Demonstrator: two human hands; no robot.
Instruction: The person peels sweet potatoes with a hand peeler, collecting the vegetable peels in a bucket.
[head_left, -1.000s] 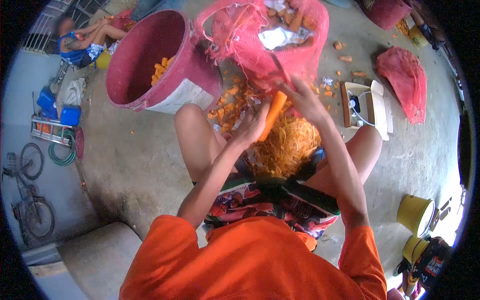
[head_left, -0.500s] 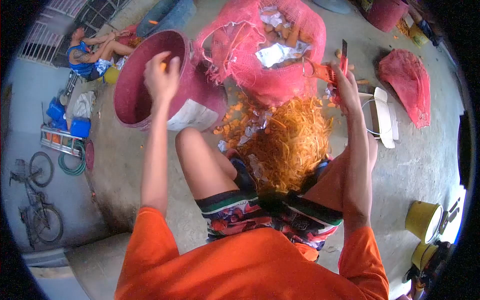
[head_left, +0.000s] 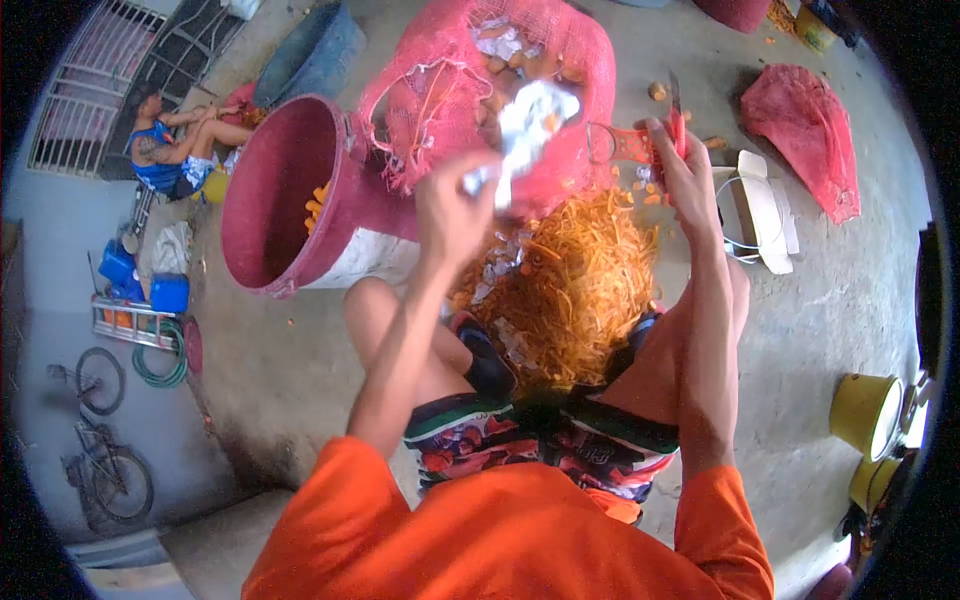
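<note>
My left hand [head_left: 455, 215] is closed on a crumpled piece of white paper [head_left: 530, 125], blurred, in front of the open pink mesh sack [head_left: 430, 120]. Brown-orange roots and more paper show inside the sack. My right hand [head_left: 688, 180] grips a red-orange peeler [head_left: 632, 145] and a knife [head_left: 676, 105] whose dark blade points up. A heap of orange peelings [head_left: 580, 290] lies on the floor between my legs, with cut bits and paper scraps at its left. Peeled orange pieces [head_left: 317, 207] are inside the tilted dark-pink tub [head_left: 245, 190].
A person [head_left: 175, 150] sits at the upper left near a blue tub [head_left: 310, 55]. An empty-looking pink sack [head_left: 805, 135] and a white carton [head_left: 765, 215] lie at the right. Yellow buckets [head_left: 858, 415] stand at the lower right; a bicycle [head_left: 110, 450] is at the left.
My left hand has moved right from over the tub to the mesh sack and has taken hold of the white paper. The orange piece is no longer in it. The view has shifted slightly.
</note>
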